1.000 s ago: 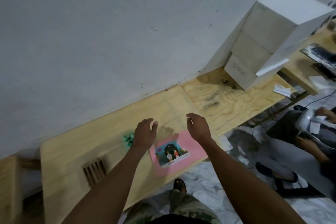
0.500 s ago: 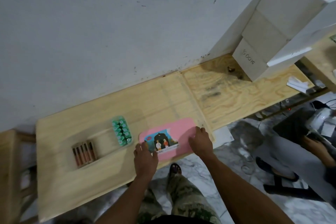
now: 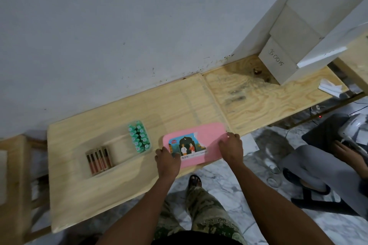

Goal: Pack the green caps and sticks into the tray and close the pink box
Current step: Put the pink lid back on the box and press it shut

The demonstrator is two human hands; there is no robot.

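Pink box: lid down, flat at the near edge of the desk (image 3: 99, 195), between the two hands; pink box (image 3: 212, 137) is a smooth rounded rectangle with a glossy picture label (image 3: 187, 146).
Left hand (image 3: 168, 160): lies over the box's near-left corner, thumb on the label; clasping or only pressing, I cannot tell.
Right hand (image 3: 232, 146): bent fingers on the box's right end; grip unclear.
Green caps (image 3: 138, 137): round, packed in two rows in a clear tray (image 3: 149, 145), just left of the left hand.
Sticks (image 3: 97, 162): reddish-brown, side by side, further left.
Desk: pale grained plywood.
Change: a second ago both hands hovered above the box; now they touch it.
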